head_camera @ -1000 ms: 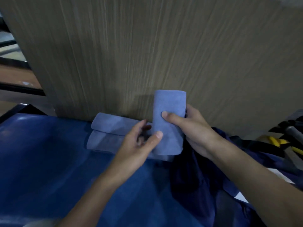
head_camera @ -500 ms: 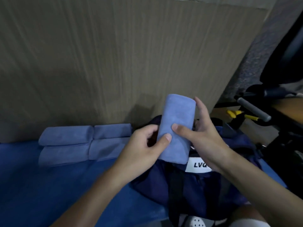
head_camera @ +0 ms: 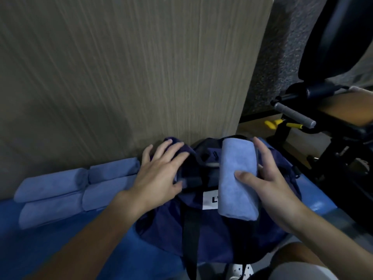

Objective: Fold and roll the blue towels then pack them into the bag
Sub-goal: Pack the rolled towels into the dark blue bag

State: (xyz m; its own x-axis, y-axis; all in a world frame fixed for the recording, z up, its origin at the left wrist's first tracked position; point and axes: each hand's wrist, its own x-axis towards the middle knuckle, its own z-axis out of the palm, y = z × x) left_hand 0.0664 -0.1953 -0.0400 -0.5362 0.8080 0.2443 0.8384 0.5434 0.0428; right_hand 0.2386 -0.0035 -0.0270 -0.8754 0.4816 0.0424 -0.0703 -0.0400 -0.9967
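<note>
Wood-grain panel [head_camera: 121, 77] stood upright along the bench's back edge and filled most of the view. Blue padded bench [head_camera: 60, 251] ran across the bottom left. Dark gym equipment [head_camera: 333, 47] stood off the bench's right end, apart from it. Navy bag [head_camera: 226, 239] sat at the bench's right end, its far side up against the panel, mouth open at the top, and a black strap [head_camera: 190, 229] ran down its front. Four rolled towels [head_camera: 101, 195] lay along the back edge left of the bag, two rows of two, touching each other, with the nearest roll just beside the bag. Towel roll [head_camera: 238, 178] was upright and slightly tilted over the bag's front right, above the opening, not inside. Right hand [head_camera: 272, 188] gripped it, thumb across the front and fingers curled round the far side. Left hand [head_camera: 159, 178] had its fingers spread and pressed flat on the bag's top left edge, holding nothing. White label [head_camera: 210, 199] on the bag's front was partly hidden behind the roll; the lettering could not be read fully. Yellow-handled tool [head_camera: 272, 124] lay on the floor beyond the bench's right end.
</note>
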